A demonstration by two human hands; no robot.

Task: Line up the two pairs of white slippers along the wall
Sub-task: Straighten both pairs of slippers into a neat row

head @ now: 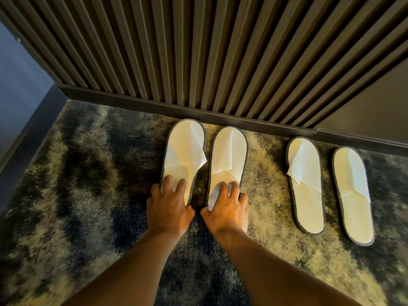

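Mottled dark-and-tan carpet (72,195) below a ribbed wood wall (198,51) with a dark baseboard (132,101). My left hand (169,208) has its fingers (166,181) spread flat, pressing the heel end of the left slipper (184,149); my right hand (227,209) has fingers (223,188) spread and slightly curled over the heel of the second slipper (229,151). Nothing pinched, just palms down.

These look thin, light, floppy: soft cloth uppers creased and lifting at the edges, flat soles with a dark trim. Probably slide easily on carpet; best pushed from the heel or held by the sole rim, not the loose upper.

At 3 o'clock from my hands, well apart, sit a third slipper (305,184) and a fourth slipper (352,195), untouched, toes toward the wall at 12.

Count: four slippers, two pairs, two hands.
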